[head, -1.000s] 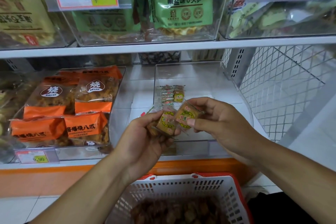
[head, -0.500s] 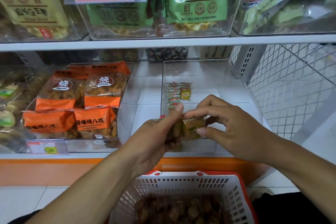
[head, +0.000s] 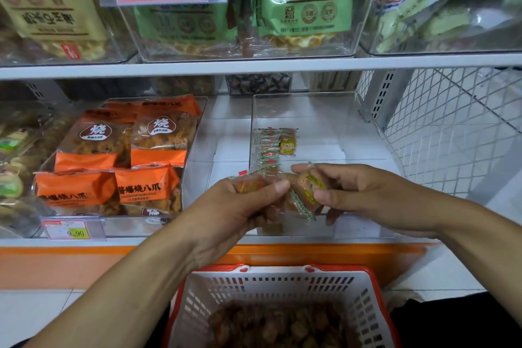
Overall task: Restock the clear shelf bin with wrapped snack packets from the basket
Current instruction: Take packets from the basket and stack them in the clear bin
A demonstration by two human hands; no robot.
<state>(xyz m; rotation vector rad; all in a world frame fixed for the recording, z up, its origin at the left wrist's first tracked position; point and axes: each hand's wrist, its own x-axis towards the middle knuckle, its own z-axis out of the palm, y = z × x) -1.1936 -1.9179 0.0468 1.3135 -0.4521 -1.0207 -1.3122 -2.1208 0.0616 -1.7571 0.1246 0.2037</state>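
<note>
the restock looks barely begun. the clear plastic shelf bin (head: 319,110) holds only one short row of small wrapped snack packets (head: 275,147) along its left wall, the rest of its floor bare. the left hand (head: 240,206) clutches a few packets at the bin's front; the right hand (head: 358,195) pinches one green-and-yellow packet (head: 309,189) beside it. the red-rimmed white plastic basket (head: 271,282) below is heaped with more, so most remains.

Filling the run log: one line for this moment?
left hand: holds packets | right hand: pinches snack packet | clear bin: few packets | basket: stocked
</note>
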